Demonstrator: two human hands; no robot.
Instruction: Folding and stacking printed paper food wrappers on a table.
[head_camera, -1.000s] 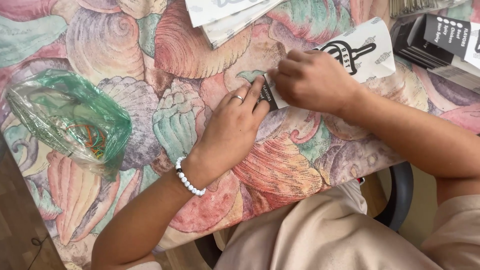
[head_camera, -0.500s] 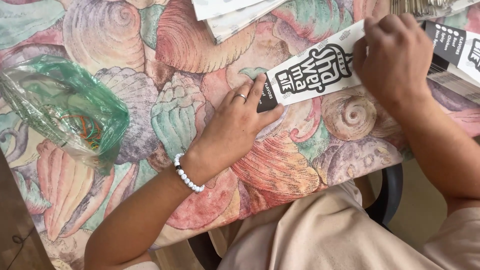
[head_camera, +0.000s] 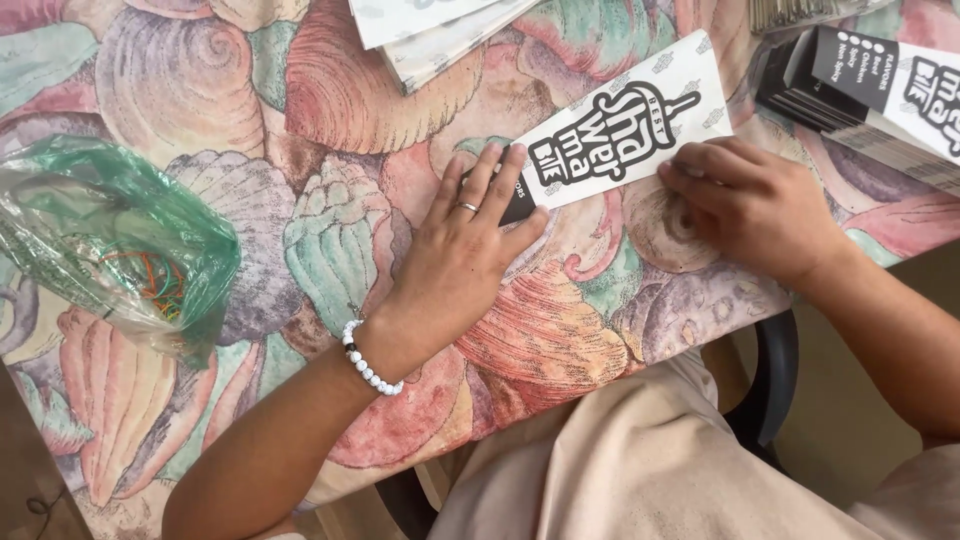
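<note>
A long white paper sleeve (head_camera: 620, 125) with black printing lies flat and slanted on the shell-patterned tablecloth (head_camera: 300, 120). My left hand (head_camera: 465, 245), with a ring and a white bead bracelet, lies flat with its fingertips pressing the sleeve's black lower-left end. My right hand (head_camera: 755, 205) rests on the table just below the sleeve's right end, fingers curled, fingertips touching its lower edge.
A green-tinted plastic bag (head_camera: 120, 240) with coloured rubber bands lies at the left. A stack of similar black-and-white sleeves (head_camera: 880, 85) sits at the top right. Folded white papers (head_camera: 440, 25) lie at the top middle. The table's near edge runs above my lap.
The sleeve has been unfolded and laid out flat. My right hand swept right along it, then came down to its lower right edge. My left hand stayed on the left end.
</note>
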